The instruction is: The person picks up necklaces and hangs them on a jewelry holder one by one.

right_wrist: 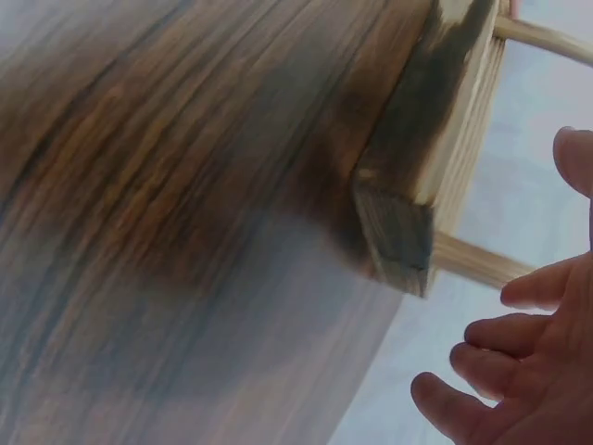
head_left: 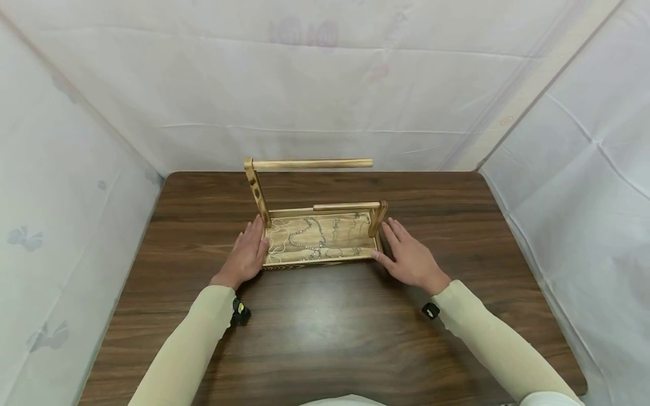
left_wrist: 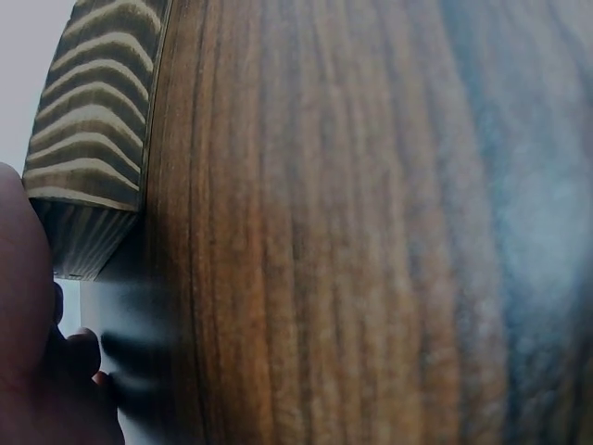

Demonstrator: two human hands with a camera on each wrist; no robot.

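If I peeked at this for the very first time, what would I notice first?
You'd spot the light wooden jewelry stand in the middle of the dark wooden table, with silvery chains lying tangled in its tray and two bars above, the rear one higher. A left hand lies flat against its left end and a right hand flat by its right end. White sheets wall in the table.

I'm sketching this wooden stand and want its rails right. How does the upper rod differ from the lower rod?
The upper rod sits high, on the tall left post; the lower rod sits just above the tray, reaching the short right post. The upper rod is longer and ends free on the right; the lower rod is shorter. Both are pale wood and run level.
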